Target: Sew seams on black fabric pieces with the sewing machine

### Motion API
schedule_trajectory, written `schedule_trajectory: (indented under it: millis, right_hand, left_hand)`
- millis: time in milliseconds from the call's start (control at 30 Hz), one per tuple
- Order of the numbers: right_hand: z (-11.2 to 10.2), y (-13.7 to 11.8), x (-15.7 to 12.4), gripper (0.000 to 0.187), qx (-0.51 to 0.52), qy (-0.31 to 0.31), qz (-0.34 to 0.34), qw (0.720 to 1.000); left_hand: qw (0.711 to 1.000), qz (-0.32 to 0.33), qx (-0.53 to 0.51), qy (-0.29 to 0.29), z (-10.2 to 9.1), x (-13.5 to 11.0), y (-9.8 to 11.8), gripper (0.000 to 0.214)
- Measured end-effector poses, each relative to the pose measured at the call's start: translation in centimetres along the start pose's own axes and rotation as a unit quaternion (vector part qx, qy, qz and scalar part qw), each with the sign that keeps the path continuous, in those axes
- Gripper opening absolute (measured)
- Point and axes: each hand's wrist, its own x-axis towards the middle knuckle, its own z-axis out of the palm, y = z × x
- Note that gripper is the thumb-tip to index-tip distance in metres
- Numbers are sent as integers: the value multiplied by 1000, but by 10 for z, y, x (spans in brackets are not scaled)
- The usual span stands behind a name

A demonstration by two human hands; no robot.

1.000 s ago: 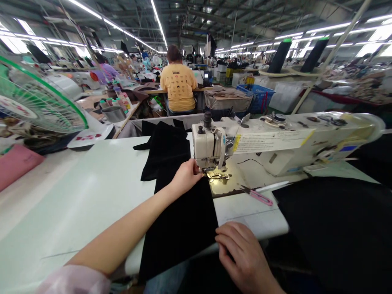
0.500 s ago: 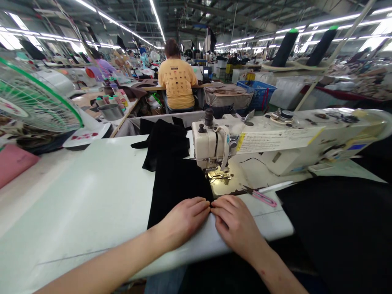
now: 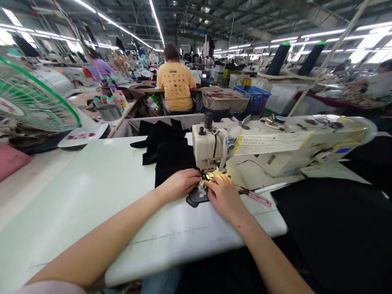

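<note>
Black fabric (image 3: pixel 171 157) lies on the pale table to the left of the sewing machine (image 3: pixel 205 147), with its near edge at the presser foot. My left hand (image 3: pixel 180 184) is closed on that edge, its fingertips just left of the lit needle area. Close by on the right, my right hand (image 3: pixel 226 195) has its fingers curled together at the needle plate (image 3: pixel 200 194). Its fingertips hide whatever they press or pinch. Pink-handled thread snips (image 3: pixel 260 199) lie to the right of this hand.
A large black fabric piece (image 3: pixel 330 220) drapes over the table's right side. At the left stands a green-rimmed fan (image 3: pixel 39 94). Two dark thread cones (image 3: pixel 279 59) rise behind the machine. A person in a yellow shirt (image 3: pixel 176 85) sits ahead, beside a blue crate (image 3: pixel 252 98).
Both hands have moved forward from the table's front edge to the needle area. The black fabric's near part has gone forward with them, uncovering the plate and table in front.
</note>
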Motion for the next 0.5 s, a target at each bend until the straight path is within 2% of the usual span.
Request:
schedule_trajectory:
  millis: [67,133,233,267,333,367,467,500]
  right_hand:
    - [-7,-4,-10,23,10,23,0,1000]
    - [-21,-3,-28,23,15,58,3,998]
    - [-53,23,-69,22,-14,130,65,989]
    - [-66,40,-85,21,-41,157,127,978]
    - [-92,80,-117,35,-98,124,224,962]
    - [-104,101,-130,43,-112,96,246,958]
    - [-124,151,-157,44,-75,-11,257,963]
    - [-126,160,-161,41,-73,-19,269,960]
  left_hand:
    - [999,-32,13,5,1,1,1,30]
    - [995,-93,37,13,2,-1,8,32]
    - [962,-259,82,17,3,-8,15,40]
    - [945,-315,86,7,2,-11,14,45]
    - [918,-389,76,-18,-3,-21,4,57]
    - [912,-404,66,-28,-8,-27,-4,63]
    - [910,-412,43,-34,-29,-49,-36,76]
    - [911,-410,35,-35,-37,-56,-46,79]
